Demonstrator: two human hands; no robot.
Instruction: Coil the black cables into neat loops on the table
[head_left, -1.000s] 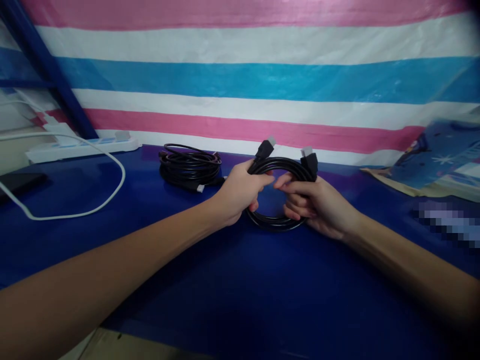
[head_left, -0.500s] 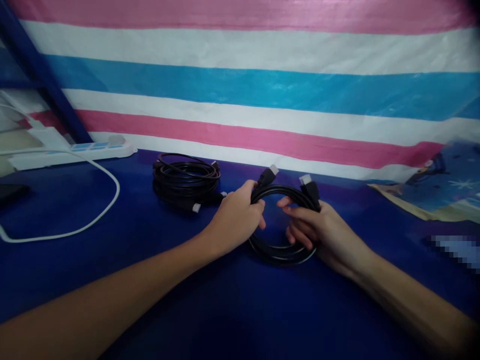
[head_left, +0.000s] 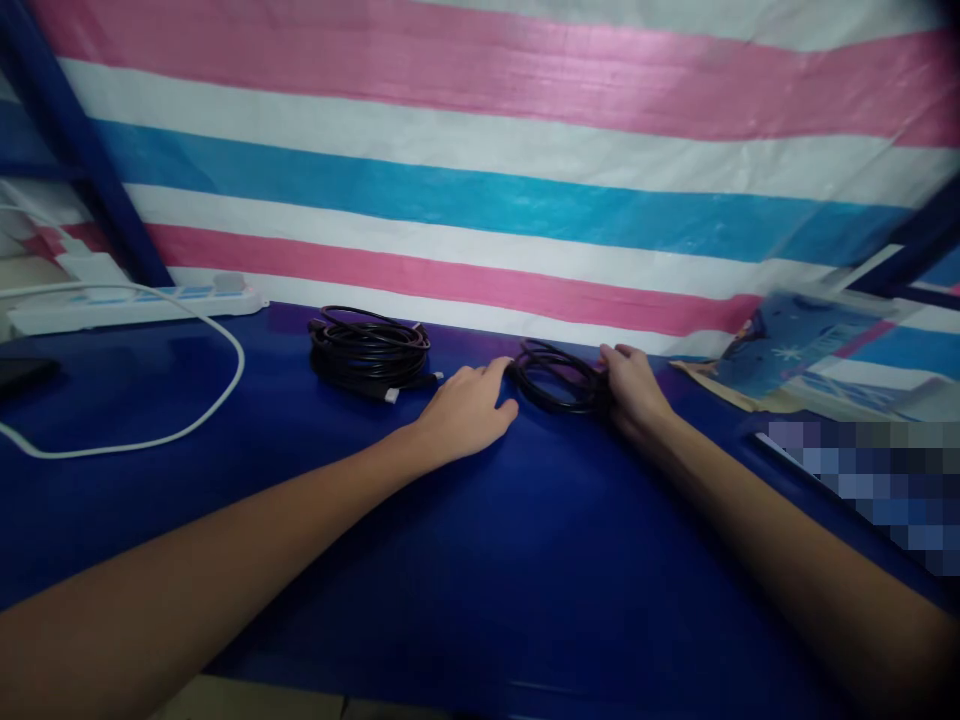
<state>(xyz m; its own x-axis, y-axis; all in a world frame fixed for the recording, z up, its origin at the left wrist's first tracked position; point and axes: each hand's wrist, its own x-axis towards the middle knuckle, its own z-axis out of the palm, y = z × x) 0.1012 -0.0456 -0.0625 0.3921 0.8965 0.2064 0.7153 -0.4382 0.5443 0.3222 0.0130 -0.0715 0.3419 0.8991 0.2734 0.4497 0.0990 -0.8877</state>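
Note:
A small coil of black cable lies flat on the blue table near the striped backdrop. My left hand rests on the table at the coil's left edge, fingers stretched out and its fingertips touching the cable. My right hand sits at the coil's right edge with its fingers curled over the cable. A second, larger coil of black cable with a pale plug end lies just left of my left hand.
A white power strip lies at the back left, its white cord looping over the table. A dark flat object shows at the left edge. A blue printed packet lies at the back right.
Both hands have lowered the small coil from upright to flat on the table and pushed it farther back. My left hand has loosened from a grip to a flat touch.

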